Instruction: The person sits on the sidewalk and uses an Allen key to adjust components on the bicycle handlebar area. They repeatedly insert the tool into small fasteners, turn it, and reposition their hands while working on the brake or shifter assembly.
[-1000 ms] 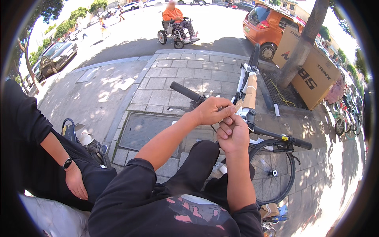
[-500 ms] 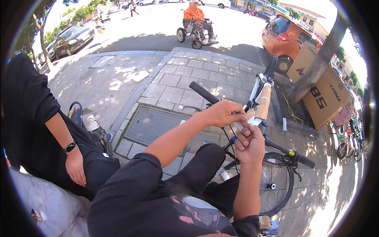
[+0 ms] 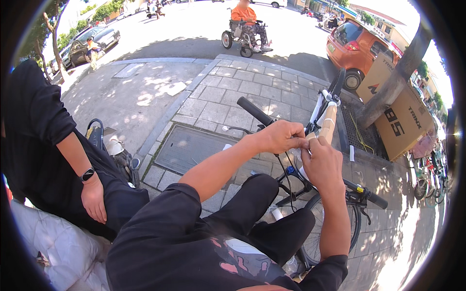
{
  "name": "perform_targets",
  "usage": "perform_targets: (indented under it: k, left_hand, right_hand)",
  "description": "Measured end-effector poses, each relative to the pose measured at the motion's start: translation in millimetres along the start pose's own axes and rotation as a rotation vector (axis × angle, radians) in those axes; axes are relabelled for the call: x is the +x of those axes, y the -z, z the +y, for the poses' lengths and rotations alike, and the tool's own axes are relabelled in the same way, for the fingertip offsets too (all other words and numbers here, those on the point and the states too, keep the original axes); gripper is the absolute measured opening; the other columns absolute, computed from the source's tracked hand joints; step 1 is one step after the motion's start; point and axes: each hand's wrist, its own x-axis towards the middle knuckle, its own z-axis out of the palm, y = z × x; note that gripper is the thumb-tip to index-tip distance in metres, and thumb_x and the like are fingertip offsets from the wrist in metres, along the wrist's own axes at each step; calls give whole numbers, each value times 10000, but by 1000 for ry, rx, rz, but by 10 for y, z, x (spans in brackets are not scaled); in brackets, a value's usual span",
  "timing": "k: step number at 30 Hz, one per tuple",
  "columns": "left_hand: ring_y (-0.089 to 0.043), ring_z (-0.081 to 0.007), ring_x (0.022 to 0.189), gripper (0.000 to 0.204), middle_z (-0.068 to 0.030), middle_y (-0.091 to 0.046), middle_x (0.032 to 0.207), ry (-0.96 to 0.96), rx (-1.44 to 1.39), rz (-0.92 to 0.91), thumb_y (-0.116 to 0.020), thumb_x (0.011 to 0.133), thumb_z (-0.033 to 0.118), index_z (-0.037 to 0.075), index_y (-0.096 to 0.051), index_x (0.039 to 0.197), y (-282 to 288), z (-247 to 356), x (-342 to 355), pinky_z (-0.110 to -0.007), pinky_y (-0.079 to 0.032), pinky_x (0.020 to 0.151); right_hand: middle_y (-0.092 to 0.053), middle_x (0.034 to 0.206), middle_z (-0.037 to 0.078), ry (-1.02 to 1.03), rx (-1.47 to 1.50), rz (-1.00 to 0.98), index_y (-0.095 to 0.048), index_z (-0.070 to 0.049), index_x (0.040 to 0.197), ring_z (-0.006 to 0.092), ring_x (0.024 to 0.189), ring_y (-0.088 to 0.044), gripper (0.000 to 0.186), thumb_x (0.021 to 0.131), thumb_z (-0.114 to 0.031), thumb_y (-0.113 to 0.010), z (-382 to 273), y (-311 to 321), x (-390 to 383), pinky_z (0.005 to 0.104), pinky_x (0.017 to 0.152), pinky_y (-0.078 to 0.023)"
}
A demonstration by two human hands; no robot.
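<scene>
Small pale tab (image 3: 305, 143) pinched at frame centre between left hand (image 3: 281, 137) and right hand (image 3: 321, 162), both grips closed on it, over black straight bicycle handlebar (image 3: 310, 155) with white frame wrapped in tan paper (image 3: 326, 121).

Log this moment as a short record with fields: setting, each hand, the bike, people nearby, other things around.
setting: sunlit paved sidewalk beside a street
left hand: left hand pinching something small at the middle of the handlebar; what it is cannot be told
right hand: right hand meets the left at the same spot, fingers closed
bike: white-framed bicycle, black grips, front wheel by the knee
people nearby: a seated person in black with a wristband, to the left; a wheelchair rider on the road
other: orange car, cardboard box against a tree
</scene>
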Motion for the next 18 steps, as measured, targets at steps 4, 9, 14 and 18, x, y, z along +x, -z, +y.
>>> perform_targets:
  k: [4, 9, 14, 18]
  left_hand:
    - [-689, -231, 823, 342, -130, -748, 890, 6, -22, -30, -772, 1084, 348, 12, -714, 1067, 27, 9, -5, -406, -548, 765]
    - [-755, -281, 994, 467, -136, -771, 985, -115, -56, 50, -668, 1143, 479, 31, -633, 1268, -50, -67, -66, -412, -570, 920]
    - [-770, -350, 1098, 673, -135, -785, 1033, -96, -165, 167, -546, 1154, 629, 58, -495, 1508, -271, -91, -99, -429, -567, 1015]
    - [-769, -370, 1090, 838, -138, -789, 1051, -6, -44, 87, -463, 1131, 741, 60, -432, 1617, -244, 70, -103, -446, -568, 980]
  right_hand:
    - [-740, 919, 140, 79, -21, 2, -676, -60, 955, 384, 825, -769, 187, 1033, -224, -720, 5, 82, 90, 516, 714, -589]
    - [-737, 853, 124, 96, 22, 68, -663, -65, 996, 374, 786, -764, 157, 1014, -206, -730, 7, 1, 65, 514, 690, -580]
    - [-721, 824, 112, 204, -19, 105, -657, -71, 955, 363, 754, -743, 157, 970, -185, -763, 77, -120, 96, 511, 659, -564]
    - [-677, 771, 70, 306, 28, 191, -655, -85, 909, 319, 709, -722, 164, 935, -195, -774, 168, -135, 176, 477, 658, -571]
